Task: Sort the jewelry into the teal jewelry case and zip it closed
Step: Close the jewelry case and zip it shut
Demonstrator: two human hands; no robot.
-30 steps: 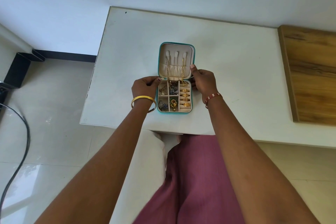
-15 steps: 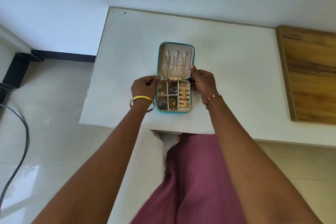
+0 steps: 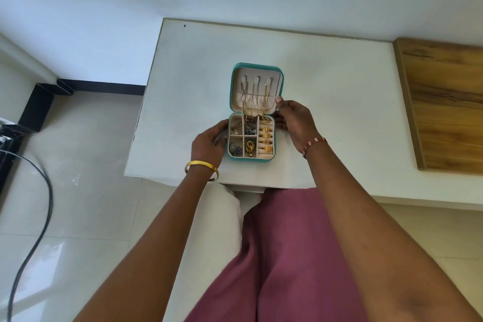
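**Steadying the filled case before closing**

Bracing the base: left hand (image 3: 207,142) sits against the left wall of the teal jewelry case (image 3: 251,161), thumb on the upper left corner, fingers loosely curved, apparently just touching to keep it from sliding, not gripping. Case sits open near the front edge of the white tabletop (image 3: 339,102).

Base tray, left to right: small square compartments with silver and blue earrings (image 3: 235,148), a green-and-gold piece (image 3: 250,144), then the ring rolls holding gold rings (image 3: 266,139) in a column.

Lid (image 3: 257,86) stands open behind, gold chains (image 3: 257,102) hanging from its hooks and trailing into the tray. They likely need tucking in before zipping.

Right hand (image 3: 294,120) is at the lid's lower right edge, fingertip on it, fingers relaxed, probably ready to fold it down. Sorting looks done; zip not started.
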